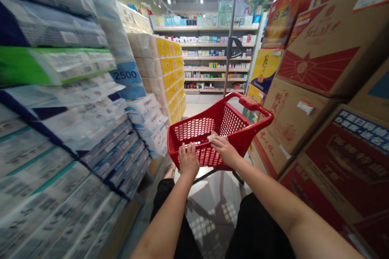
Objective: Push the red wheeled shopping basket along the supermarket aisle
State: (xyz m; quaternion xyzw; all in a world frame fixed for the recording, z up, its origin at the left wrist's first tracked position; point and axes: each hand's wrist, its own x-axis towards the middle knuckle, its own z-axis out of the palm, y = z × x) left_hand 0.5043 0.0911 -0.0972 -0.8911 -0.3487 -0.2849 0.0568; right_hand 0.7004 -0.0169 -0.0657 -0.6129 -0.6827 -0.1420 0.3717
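Observation:
A red plastic shopping cart (249,129) stands just ahead of me, turned sideways, with its handle (258,109) at the upper right. My left hand (189,160) grips the near rim at the cart's left end, its fingers laid over the edge. Farther right along the same rim is my right hand (225,149), closed on a crumpled off-white cloth or tissue (212,135) that pokes out past the fingertips. Its palm side is hidden. Through the holes of the basket wall I see no goods inside.
Stacked packs of paper tissue (69,68) wall the left side, with yellow-fronted packs (172,77) beyond. Cardboard cartons (316,52) are piled on the right. A metal pole (229,60) rises behind the cart. Shelves (212,44) of small goods line the back. Tiled floor (209,214) lies below.

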